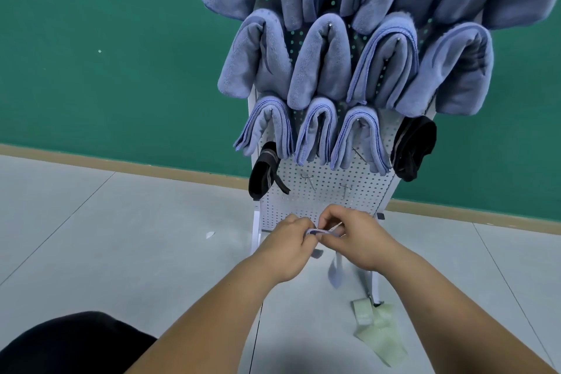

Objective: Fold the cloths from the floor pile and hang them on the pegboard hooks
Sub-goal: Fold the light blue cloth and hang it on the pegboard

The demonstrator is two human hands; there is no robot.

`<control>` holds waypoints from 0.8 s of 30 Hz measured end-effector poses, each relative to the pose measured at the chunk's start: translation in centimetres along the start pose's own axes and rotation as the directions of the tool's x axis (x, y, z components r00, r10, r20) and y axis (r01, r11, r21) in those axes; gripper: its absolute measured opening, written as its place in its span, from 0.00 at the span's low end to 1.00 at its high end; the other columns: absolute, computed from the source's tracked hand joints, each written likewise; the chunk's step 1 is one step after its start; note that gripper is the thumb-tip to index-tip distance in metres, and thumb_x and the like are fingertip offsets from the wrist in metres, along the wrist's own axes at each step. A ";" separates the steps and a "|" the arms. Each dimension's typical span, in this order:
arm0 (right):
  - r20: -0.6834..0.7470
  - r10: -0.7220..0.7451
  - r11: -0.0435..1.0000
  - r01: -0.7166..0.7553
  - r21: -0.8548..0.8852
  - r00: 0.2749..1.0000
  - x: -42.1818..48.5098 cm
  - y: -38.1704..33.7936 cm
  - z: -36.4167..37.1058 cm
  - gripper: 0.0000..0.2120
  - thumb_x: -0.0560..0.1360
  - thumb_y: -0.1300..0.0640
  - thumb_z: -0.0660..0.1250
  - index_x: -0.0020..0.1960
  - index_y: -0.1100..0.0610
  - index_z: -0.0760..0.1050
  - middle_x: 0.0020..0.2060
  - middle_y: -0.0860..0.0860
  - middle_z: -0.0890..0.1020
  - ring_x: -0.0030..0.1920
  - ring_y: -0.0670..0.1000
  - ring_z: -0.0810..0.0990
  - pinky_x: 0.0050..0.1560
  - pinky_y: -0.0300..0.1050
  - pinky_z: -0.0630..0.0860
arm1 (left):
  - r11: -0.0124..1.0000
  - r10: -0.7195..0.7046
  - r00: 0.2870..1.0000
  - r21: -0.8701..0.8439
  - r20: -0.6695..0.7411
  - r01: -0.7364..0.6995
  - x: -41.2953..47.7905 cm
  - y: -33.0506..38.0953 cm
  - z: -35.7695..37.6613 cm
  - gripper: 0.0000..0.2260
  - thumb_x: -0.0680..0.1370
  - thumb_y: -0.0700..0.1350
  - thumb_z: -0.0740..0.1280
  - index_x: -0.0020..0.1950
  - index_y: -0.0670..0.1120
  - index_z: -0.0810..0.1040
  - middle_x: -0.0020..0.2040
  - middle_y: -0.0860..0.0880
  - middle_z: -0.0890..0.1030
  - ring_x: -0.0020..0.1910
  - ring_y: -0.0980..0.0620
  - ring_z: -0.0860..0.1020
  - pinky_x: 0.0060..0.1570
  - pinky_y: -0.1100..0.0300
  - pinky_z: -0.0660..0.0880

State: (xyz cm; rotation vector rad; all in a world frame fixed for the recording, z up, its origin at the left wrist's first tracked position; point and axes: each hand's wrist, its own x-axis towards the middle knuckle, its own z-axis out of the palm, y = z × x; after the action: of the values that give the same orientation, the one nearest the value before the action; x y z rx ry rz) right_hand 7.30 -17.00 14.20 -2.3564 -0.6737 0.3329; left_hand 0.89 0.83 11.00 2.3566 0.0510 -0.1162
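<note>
Your left hand (pixel 288 247) and right hand (pixel 358 240) both pinch one narrow bluish cloth (pixel 317 232) in curled fingers, low before the pegboard (pixel 324 200). Blue cloths (pixel 318 61) hang above. Green cloths (pixel 379 337) lie on the floor (pixel 121 222).

Blue-grey cloths (pixel 318 61) and two black ones (pixel 414 147) hang on a white dotted pegboard (pixel 321 191) before a green wall (pixel 106 39), a pale green cloth (pixel 379 334) on grey floor (pixel 91 237).

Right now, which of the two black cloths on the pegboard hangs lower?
The left black cloth, at the left edge of the pegboard: it hangs just under the lowest blue cloths, while the right black cloth hangs higher, beside them.
</note>
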 end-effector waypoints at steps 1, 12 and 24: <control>-0.011 0.001 1.000 -0.001 0.011 1.000 0.2 0.2 0.1 0.06 0.76 0.48 0.75 0.47 0.45 0.78 0.44 0.39 0.84 0.41 0.42 0.81 0.44 0.40 0.77 | 1.000 -0.012 1.000 -0.011 0.006 0.012 0.3 -0.1 0.0 0.07 0.84 0.51 0.59 0.54 0.51 0.74 0.56 0.50 0.73 0.54 0.48 0.75 0.59 0.48 0.76; -0.055 -0.012 0.996 0.017 0.089 0.998 2.6 2.0 0.2 0.07 0.74 0.49 0.79 0.46 0.46 0.81 0.43 0.40 0.85 0.45 0.44 0.82 0.52 0.45 0.80 | 0.997 0.000 0.991 0.074 -0.137 0.010 2.7 -0.8 -0.3 0.11 0.82 0.49 0.65 0.62 0.54 0.68 0.59 0.50 0.77 0.52 0.46 0.78 0.54 0.47 0.79; -0.183 0.016 0.982 0.019 0.190 0.983 4.2 2.2 -0.9 0.03 0.77 0.48 0.76 0.46 0.44 0.83 0.42 0.40 0.85 0.43 0.42 0.83 0.49 0.43 0.80 | 0.985 0.044 0.975 -0.153 -0.220 -0.079 4.8 -1.0 -0.6 0.07 0.82 0.57 0.68 0.53 0.57 0.72 0.50 0.57 0.80 0.50 0.55 0.80 0.52 0.50 0.79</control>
State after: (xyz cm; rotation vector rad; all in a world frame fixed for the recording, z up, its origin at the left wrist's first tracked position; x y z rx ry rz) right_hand 11.99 -16.54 13.18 -2.1703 -0.5310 0.1682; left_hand 5.61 1.99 10.27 2.1978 0.0890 0.1690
